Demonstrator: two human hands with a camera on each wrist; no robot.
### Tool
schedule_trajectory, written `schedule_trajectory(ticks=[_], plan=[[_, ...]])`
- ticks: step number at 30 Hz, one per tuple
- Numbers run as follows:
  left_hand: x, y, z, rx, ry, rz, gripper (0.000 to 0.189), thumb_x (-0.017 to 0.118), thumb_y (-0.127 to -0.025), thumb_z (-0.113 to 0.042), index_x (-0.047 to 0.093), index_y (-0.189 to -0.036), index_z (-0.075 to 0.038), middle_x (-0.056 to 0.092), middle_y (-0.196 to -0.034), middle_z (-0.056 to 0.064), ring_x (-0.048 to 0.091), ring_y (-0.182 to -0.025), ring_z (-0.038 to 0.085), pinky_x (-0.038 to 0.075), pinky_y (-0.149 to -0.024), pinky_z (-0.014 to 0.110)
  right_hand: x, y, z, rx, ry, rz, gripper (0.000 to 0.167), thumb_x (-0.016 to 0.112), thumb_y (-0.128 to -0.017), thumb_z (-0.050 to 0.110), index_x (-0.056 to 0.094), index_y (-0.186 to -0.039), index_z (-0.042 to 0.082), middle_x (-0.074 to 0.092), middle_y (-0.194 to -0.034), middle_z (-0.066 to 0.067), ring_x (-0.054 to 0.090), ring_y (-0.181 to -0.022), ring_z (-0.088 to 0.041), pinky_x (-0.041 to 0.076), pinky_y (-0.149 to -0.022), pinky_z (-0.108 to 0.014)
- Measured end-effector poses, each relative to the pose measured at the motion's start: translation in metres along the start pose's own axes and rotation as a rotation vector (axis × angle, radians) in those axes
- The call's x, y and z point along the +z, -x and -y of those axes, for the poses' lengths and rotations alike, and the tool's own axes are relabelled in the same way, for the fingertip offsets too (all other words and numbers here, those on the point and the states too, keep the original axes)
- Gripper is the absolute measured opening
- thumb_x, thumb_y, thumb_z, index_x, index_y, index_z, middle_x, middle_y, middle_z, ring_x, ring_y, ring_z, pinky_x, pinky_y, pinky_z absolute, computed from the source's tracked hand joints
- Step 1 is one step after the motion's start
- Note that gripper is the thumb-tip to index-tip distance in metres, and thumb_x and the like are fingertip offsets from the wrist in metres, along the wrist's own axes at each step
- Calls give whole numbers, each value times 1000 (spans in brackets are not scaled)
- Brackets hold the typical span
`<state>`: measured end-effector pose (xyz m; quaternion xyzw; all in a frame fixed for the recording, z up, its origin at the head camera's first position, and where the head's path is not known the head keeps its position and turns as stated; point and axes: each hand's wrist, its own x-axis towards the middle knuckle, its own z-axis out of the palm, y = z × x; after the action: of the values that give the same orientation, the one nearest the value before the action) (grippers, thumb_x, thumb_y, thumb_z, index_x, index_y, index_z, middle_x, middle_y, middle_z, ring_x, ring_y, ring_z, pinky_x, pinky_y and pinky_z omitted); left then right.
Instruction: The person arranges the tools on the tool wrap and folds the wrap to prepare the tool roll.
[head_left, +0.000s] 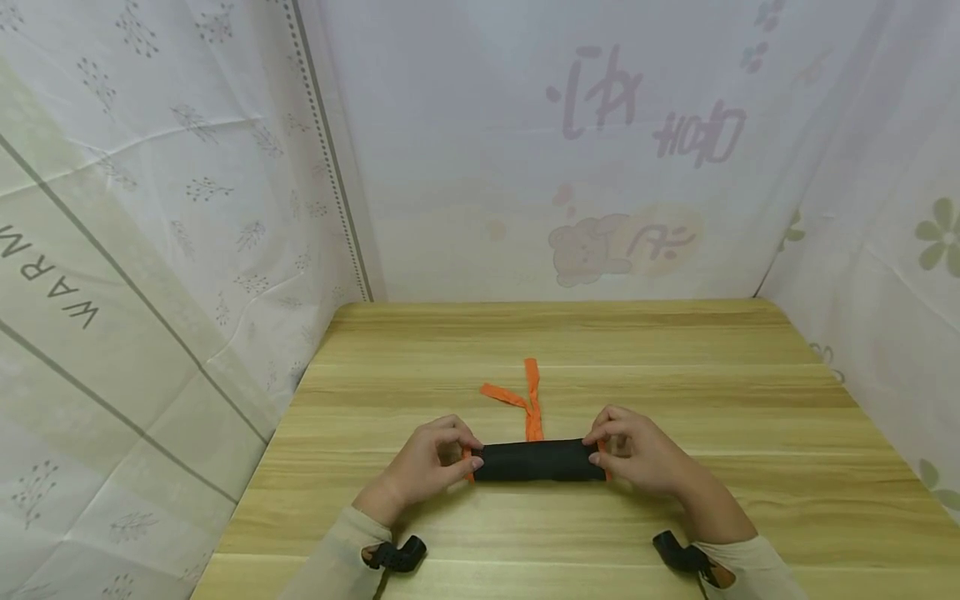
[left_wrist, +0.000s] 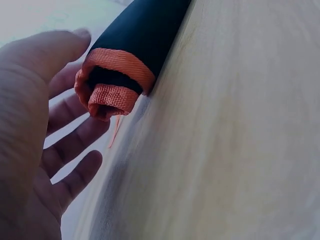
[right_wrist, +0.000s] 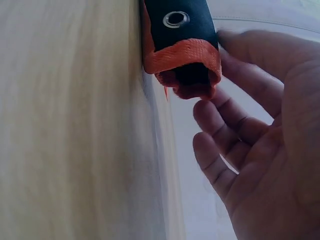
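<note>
A rolled-up black fabric roll with orange edging lies across the table in the head view. My left hand holds its left end between thumb and fingers, and my right hand holds the right end the same way. Orange tie straps stretch from behind the roll toward the far side, forking in two. The left wrist view shows orange binding coiled in layers at the open end. A metal eyelet shows near the other end in the right wrist view.
The wood-grain table extends around the roll. Printed curtains hang on the left, behind and on the right. Black camera mounts sit at both wrists, by the light sleeves.
</note>
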<state>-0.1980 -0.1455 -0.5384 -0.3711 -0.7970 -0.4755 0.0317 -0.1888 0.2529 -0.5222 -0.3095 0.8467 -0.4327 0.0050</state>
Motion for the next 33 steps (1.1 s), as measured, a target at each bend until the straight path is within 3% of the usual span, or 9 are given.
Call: schedule_trajectory(ticks=[5, 8, 13, 17, 27, 33], plan=[[-1, 0, 1, -29, -131, 32, 36, 88, -88, -35, 75, -119, -22, 67, -112, -12, 63, -104, 9, 53, -93, 39, 0, 1, -1, 71, 39, 60, 37, 91, -84, 30, 78, -119, 29, 62, -112, 9, 59, -96, -16, 56, -79, -36], [-1, 0, 2, -33, -183, 43, 42, 89, -86, -39, 73, -122, -24, 66, -113, -15, 61, -107, 7, 52, -96, 38, 0, 1, 0, 100, 48, 90, 43, 93, -82, 29, 76, -122, 31, 62, -114, 12, 60, -101, -13, 55, -86, -37], [-1, -1, 4, 12, -243, 30, 46, 92, -83, -36, 74, -123, -23, 69, -114, -17, 63, -106, 6, 52, -95, 41, 0, 1, 0, 129, 61, 117, 45, 93, -83, 27, 75, -124, 32, 61, -116, 15, 60, -106, -10, 54, -93, -39], [-1, -2, 4, 15, -266, 20, 46, 94, -81, -37, 75, -122, -23, 70, -113, -19, 64, -104, 5, 52, -95, 44, 0, 0, 0, 151, 66, 125, 43, 92, -84, 29, 75, -124, 33, 62, -116, 17, 61, -107, -10, 54, -94, -40], [-2, -2, -1, -69, -266, 30, 45, 94, -81, -34, 77, -121, -25, 71, -114, -19, 64, -105, 6, 52, -96, 40, 1, 0, -2, 178, 85, 148, 42, 91, -84, 35, 76, -123, 34, 60, -116, 20, 60, -109, -10, 55, -94, -37], [-1, -2, -1, -84, -270, 37, 44, 93, -82, -34, 78, -121, -23, 71, -113, -18, 63, -105, 6, 52, -95, 39, 0, 1, 0, 175, 115, 154, 43, 92, -83, 34, 77, -123, 31, 60, -117, 20, 60, -112, -12, 54, -95, -37]])
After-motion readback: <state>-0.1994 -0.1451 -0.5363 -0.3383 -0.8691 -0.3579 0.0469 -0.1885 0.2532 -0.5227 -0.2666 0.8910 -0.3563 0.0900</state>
